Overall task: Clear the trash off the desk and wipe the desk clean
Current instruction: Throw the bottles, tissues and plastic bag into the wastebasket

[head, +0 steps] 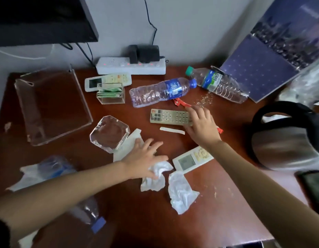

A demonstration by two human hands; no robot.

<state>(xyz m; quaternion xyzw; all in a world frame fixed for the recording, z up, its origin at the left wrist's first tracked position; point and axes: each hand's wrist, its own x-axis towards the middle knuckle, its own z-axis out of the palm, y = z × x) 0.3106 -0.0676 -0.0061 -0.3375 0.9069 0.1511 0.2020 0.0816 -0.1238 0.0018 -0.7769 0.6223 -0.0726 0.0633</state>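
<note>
On the dark red desk [119,203] my left hand [142,158] lies spread, fingers apart, over a crumpled white tissue [156,178]; a second crumpled tissue [181,192] lies just right of it. My right hand [201,126] is open over the right end of a beige remote [168,116], fingertips near a red wrapper [182,103]. A flat white paper [127,147] lies under the glass ashtray [109,134]. Two empty bottles lie on their sides at the back: a blue-capped one [160,92] and a green-capped one [217,84]. Crumbs [205,100] are scattered between them.
A clear acrylic tray [51,108] stands at the left, a power strip [131,66] at the back wall, a tea-bag box [110,94], two white remotes [108,81] [192,160], a kettle [287,138] at the right, another bottle [87,210] and plastic wrap near the front left.
</note>
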